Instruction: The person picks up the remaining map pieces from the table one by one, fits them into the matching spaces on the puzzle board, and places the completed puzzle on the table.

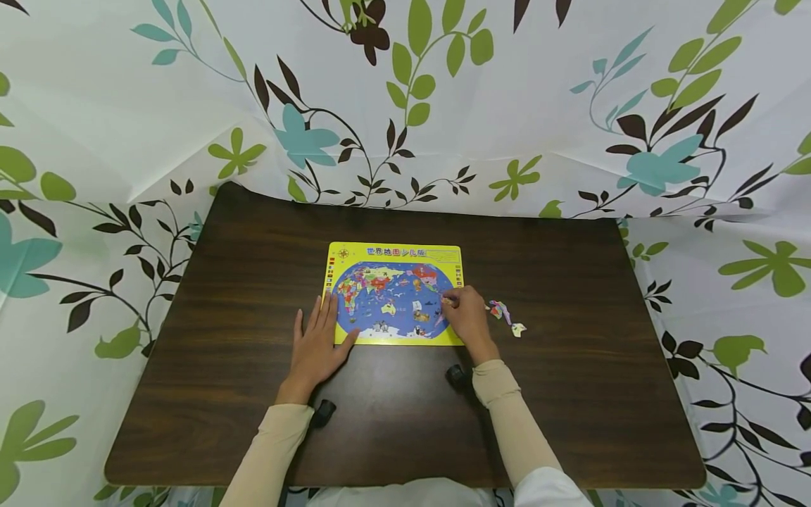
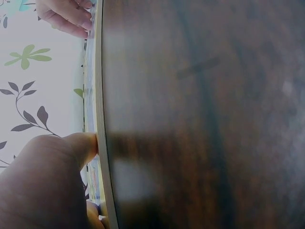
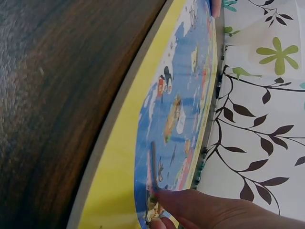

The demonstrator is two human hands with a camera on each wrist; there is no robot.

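Note:
A yellow-bordered world map puzzle board (image 1: 395, 339) lies flat on the dark table. My left hand (image 1: 317, 345) rests on its left side with fingers spread and straight, the thumb near the front edge. In the left wrist view, the left thumb (image 2: 82, 148) presses at the board's edge. Over the right end of the blue map, my right hand (image 1: 467, 317) pinches a small puzzle piece (image 3: 154, 164) between thumb and fingers. That piece stands tilted, thin edge showing, close over the map; its lower end is hidden by the fingers.
Right of the board, a few loose puzzle pieces (image 1: 500, 311) lie on the brown wooden table (image 1: 583, 366), with a pale one (image 1: 518, 329) nearest the front. Behind the table hangs a white cloth (image 1: 545, 84) with leaf and flower prints.

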